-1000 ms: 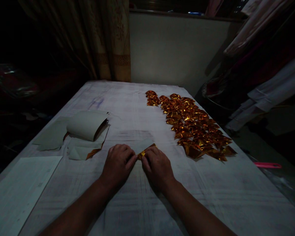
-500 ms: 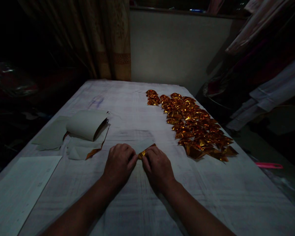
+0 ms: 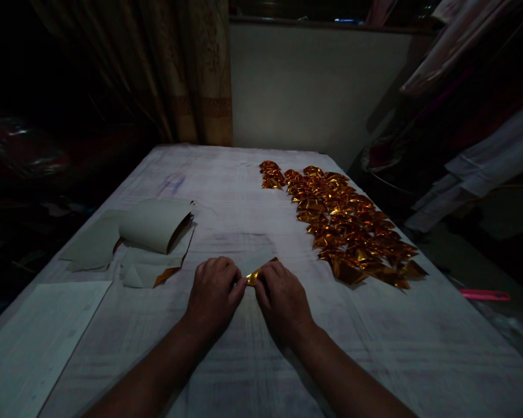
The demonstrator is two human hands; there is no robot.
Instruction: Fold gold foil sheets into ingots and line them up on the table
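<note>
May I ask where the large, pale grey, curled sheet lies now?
In the head view, the large, pale grey, curled sheet lies left of centre on the whitish plaid cloth, among flatter pale sheets, beyond and left of the left hand.

Opens widest straight ahead of the left hand (image 3: 215, 290) and right hand (image 3: 285, 296), up the middle of the plaid cloth (image 3: 226, 191), between curled pale sheets (image 3: 154, 223) on the left and massed gold foil pieces (image 3: 353, 226) on the right. Widens leftward beyond the sheets, then ends at the curtain (image 3: 213, 116) and wall (image 3: 318, 87). Runs free at near right too, outside the right forearm. Tightens at near left between the left forearm and a flat white sheet (image 3: 43, 337). Closes between both hands, bridged by a gold foil strip (image 3: 253, 277).
</note>
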